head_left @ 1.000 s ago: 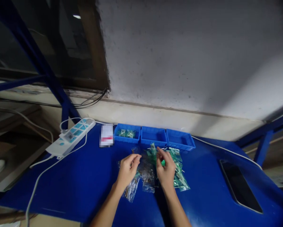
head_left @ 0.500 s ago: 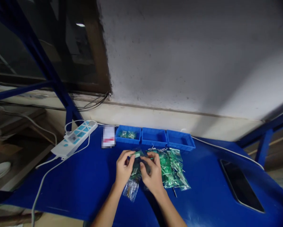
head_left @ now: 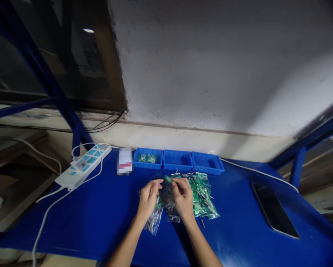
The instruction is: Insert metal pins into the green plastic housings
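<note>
one small green packet (head_left: 168,179) was up between the two hands, over the middle of the table, nearer its back edge than its front. the right hand (head_left: 184,198) had its thumb and fingers curled in at it, but i couldn't tell if they were truly pinched on it. the left hand (head_left: 147,196) had its fingertips bunched just off the other side, and whether they gripped anything, i couldn't tell either.

my worry: slick plastic plus a fingertip-only hold, so it could've slipped and dropped onto the dark clear bag (head_left: 173,216) right below. the clear bag of brass-coloured pieces (head_left: 154,221) lay under the left hand, so a low wrist could've dragged it toward the table's front edge. the green bags (head_left: 202,198) were heaped just beside the right hand with loose silver pins (head_left: 180,173) at their back, so one elbow-out move might've scattered those. farther out, the phone (head_left: 274,211) near the table (head_left: 233,237)'s right edge looked safe enough.
</note>
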`<state>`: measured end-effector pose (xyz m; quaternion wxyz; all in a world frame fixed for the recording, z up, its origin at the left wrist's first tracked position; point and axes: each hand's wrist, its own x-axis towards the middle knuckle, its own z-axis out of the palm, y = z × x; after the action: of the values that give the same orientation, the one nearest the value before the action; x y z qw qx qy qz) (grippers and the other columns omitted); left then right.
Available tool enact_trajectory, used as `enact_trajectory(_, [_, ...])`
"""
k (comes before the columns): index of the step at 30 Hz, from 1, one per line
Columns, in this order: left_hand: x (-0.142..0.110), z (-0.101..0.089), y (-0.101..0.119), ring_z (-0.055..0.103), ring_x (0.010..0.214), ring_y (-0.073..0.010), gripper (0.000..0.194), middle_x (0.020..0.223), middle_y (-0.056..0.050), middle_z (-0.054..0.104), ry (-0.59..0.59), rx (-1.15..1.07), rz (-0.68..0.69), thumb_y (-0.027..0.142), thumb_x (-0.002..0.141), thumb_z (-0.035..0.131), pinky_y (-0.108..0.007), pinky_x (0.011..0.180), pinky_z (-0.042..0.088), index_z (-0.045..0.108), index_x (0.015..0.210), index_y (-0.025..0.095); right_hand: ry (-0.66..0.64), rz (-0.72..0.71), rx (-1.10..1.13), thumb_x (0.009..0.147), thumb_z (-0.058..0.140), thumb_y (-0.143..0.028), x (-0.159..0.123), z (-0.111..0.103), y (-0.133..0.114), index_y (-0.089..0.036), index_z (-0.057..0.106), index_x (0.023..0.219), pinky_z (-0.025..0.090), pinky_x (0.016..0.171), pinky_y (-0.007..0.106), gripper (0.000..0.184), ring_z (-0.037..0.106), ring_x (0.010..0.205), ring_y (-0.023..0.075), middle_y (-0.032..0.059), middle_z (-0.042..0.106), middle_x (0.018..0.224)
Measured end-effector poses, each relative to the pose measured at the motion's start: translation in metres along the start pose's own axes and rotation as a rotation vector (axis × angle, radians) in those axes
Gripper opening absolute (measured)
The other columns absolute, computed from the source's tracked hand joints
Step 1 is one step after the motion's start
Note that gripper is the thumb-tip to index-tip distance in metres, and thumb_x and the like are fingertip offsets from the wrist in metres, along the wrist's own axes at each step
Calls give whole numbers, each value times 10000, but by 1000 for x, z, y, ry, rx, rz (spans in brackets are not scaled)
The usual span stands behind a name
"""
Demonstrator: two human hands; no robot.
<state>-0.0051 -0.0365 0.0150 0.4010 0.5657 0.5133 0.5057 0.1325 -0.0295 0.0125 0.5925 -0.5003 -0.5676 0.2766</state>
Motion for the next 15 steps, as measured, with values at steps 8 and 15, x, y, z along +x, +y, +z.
enact_trajectory(8, [12,-12,7,458,508,-94,313,626,15,529,37,-147,-183,457,794,579,-200,474,342,614,843,150,-227,-345,-154,790,430,-76,-10,4,-10,-217,667,930,464,871,364,309,499,1074,209,92,476,1116])
enact_trajectory(15, [73,-39,31,595,902,-241,403,1130,-116,541,399,767,263,364,783,607,-328,756,480,592,1146,189,95,-201,-625,847,471,-250,13,-26,12,-169,637,957,414,863,445,215,485,965,261,107,560,953])
